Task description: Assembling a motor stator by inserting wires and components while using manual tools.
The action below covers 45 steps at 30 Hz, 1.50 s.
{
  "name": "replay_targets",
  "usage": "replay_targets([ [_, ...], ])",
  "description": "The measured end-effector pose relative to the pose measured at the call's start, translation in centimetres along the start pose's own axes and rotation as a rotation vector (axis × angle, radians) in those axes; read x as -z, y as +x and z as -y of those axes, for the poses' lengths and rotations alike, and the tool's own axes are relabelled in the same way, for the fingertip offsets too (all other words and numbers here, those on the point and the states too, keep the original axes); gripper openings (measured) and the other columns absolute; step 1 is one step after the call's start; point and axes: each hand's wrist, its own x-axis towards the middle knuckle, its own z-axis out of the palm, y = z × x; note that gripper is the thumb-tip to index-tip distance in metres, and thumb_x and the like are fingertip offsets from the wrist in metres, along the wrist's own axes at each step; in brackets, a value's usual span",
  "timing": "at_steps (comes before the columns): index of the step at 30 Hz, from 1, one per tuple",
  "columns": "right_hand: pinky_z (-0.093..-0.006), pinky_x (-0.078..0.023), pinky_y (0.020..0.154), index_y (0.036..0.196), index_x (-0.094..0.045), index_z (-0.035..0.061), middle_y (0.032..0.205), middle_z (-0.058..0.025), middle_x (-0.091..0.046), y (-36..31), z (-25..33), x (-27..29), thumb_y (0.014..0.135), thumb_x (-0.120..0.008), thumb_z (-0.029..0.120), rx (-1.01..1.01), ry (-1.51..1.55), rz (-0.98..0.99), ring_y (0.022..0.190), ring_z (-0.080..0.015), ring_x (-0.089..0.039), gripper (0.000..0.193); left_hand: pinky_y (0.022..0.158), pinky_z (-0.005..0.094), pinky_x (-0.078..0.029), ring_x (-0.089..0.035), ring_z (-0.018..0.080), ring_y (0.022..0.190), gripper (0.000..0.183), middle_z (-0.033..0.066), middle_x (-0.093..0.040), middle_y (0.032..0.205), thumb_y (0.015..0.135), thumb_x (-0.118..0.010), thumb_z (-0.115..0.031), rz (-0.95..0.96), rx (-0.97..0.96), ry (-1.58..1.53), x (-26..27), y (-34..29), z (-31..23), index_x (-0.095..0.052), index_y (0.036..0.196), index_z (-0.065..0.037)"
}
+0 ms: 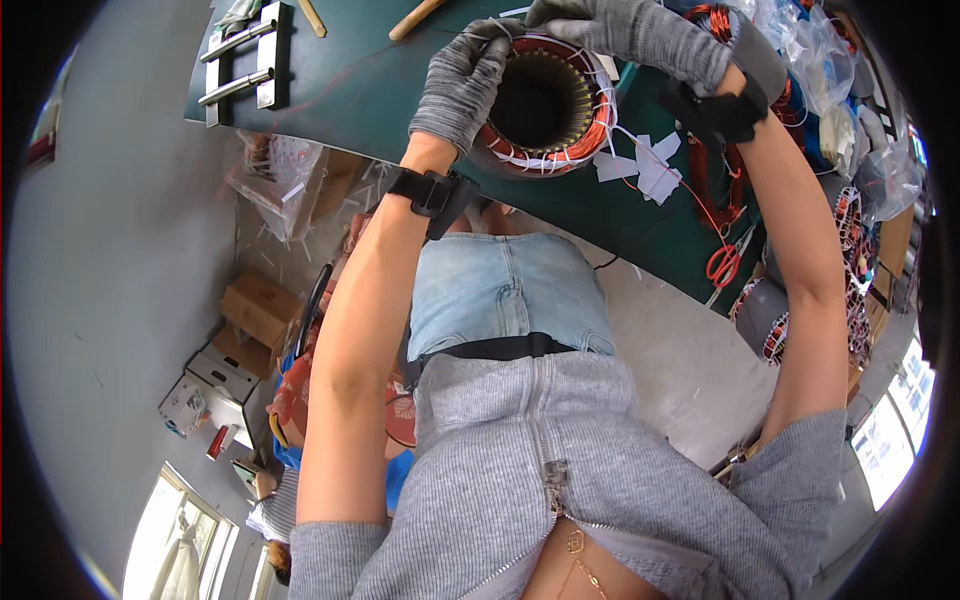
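A motor stator lies on the green table, its bore facing up. Orange-red copper windings circle it, bound with white lacing cord. My left hand, in a grey knit glove, is at the stator's upper left rim. Its fingertips pinch a thin white cord there. My right hand, gloved alike, reaches over the far rim. The fingers are drawn together near the left fingertips, but what they hold is hard to make out at the picture's upper edge. Black straps circle both wrists.
White paper pieces and red-handled scissors lie right of the stator on the green table. A metal fixture with two rods stands at the left, near a wooden stick. Wound coils and plastic bags crowd the right.
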Motion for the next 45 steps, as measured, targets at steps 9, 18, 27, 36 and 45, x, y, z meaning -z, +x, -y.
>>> replay_targets([
  [9, -0.0239, -0.048, 0.071, 0.099, -0.062, 0.0020, 0.086, -0.0029, -0.063, -3.5, 0.2, -2.6, 0.086, -0.060, 0.009, -0.190, 0.412, -0.242, 0.078, -0.0080, -0.057, 0.015, 0.080, 0.0230, -0.045, -0.053, 0.0081, 0.083, 0.016, -0.0007, -0.061, 0.090, 0.094, -0.052, -0.016, -0.040, -0.086, -0.068, 0.2, -0.3, 0.2, -0.064, 0.104, -0.009],
  [18, -0.0253, -0.046, 0.072, 0.138, -0.034, 0.0143, 0.092, -0.0017, -0.052, -12.6, 0.1, -11.4, 0.081, -0.062, 0.012, -0.226, 0.546, -0.548, 0.079, -0.0112, -0.051, 0.064, 0.091, 0.0264, -0.042, -0.051, 0.0107, 0.100, 0.022, 0.0031, -0.056, 0.112, 0.092, -0.053, -0.011, -0.071, -0.075, -0.057, 2.3, -2.1, -0.2, -0.056, 0.114, -0.008],
  [27, -0.0238, -0.046, 0.064, 0.114, -0.055, 0.0069, 0.084, -0.0018, -0.058, -15.5, 6.1, -0.2, 0.094, -0.050, 0.022, -0.023, 0.741, -0.727, 0.073, -0.0117, -0.057, 0.025, 0.084, 0.0406, -0.043, -0.039, 0.0155, 0.060, 0.031, 0.0032, -0.042, 0.066, 0.096, -0.046, -0.029, -0.030, -0.194, -0.084, 4.3, -0.9, -19.1, -0.051, 0.076, -0.006],
  [36, -0.0174, -0.038, 0.049, 0.101, -0.057, 0.0078, 0.073, 0.0027, -0.052, -18.5, 6.2, -12.4, 0.095, -0.047, 0.034, -0.495, 1.097, -1.285, 0.055, -0.0034, -0.046, 0.029, 0.097, 0.0389, -0.040, -0.052, 0.0291, 0.111, 0.050, 0.0178, -0.056, 0.113, 0.079, -0.065, -0.030, 0.212, -0.860, 1.192, 0.5, -12.1, -15.7, -0.053, 0.114, 0.005],
  [45, -0.0211, -0.043, 0.053, 0.100, -0.057, 0.0070, 0.070, 0.0007, -0.054, -17.6, 7.9, -21.1, 0.093, -0.047, 0.020, -0.767, 1.109, -0.919, 0.056, -0.0048, -0.050, 0.018, 0.065, 0.0443, -0.050, -0.064, 0.0311, 0.075, 0.051, 0.0158, -0.066, 0.083, 0.079, -0.056, -0.050, 0.497, -0.245, 1.673, -4.9, -5.2, -2.4, -0.058, 0.101, -0.004],
])
